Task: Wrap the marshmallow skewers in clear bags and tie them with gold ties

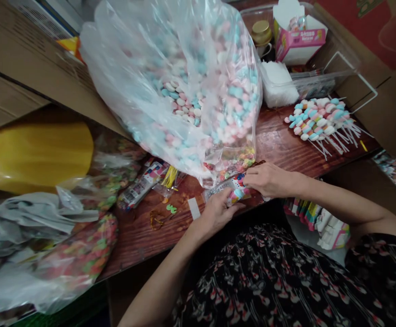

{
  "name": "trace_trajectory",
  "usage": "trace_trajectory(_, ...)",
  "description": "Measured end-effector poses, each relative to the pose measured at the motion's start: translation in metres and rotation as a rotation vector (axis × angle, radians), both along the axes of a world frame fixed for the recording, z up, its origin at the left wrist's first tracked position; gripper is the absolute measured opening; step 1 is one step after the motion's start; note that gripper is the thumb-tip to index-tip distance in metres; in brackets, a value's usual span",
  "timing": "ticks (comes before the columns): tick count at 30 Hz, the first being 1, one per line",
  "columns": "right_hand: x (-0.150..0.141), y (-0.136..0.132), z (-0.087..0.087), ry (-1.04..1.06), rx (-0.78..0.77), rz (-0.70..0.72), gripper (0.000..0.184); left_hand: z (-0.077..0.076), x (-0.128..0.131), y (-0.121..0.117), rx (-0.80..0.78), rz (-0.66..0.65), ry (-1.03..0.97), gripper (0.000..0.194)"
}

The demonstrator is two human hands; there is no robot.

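My left hand [218, 211] grips a small printed plastic packet [227, 185] by its near side, at the front of the table. Pink, white and blue candy shows at the packet's lower part. At its right end my right hand [264, 179] is closed on the packet, with the fingertips pinched together; what exactly lies under them is hidden. Just beyond both hands stands a big clear bag [184, 150] full of pastel candies [181, 102]. Small colourful gummies [249, 159] lie at its lower right corner.
Candy skewers on white sticks [320, 120] are piled at the right. Behind them is a clear plastic bin [341, 63] with a pink box [300, 43]. Flat packets [143, 184], yellow ties [170, 177] and a white strip [194, 208] lie left of my hands. Bagged gummies [92, 250] sit farther left.
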State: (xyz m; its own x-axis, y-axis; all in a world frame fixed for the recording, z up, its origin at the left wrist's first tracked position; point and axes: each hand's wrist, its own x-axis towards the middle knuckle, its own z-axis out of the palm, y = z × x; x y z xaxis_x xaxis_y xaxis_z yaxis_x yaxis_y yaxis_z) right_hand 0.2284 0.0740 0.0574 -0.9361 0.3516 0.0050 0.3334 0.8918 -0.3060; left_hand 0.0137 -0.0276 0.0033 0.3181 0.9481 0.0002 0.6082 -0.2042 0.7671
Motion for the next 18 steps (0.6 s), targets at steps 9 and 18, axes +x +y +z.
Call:
trace_trajectory(9,-0.024,-0.018,0.000,0.107,-0.011,0.168,0.013,0.016,0.013,0.009,-0.226,0.027,-0.416,0.034)
trace_trajectory(18,-0.042,0.001,0.007,0.412,-0.216,0.092,0.025,0.026,0.008,0.003,-0.563,0.495,-0.999,0.029)
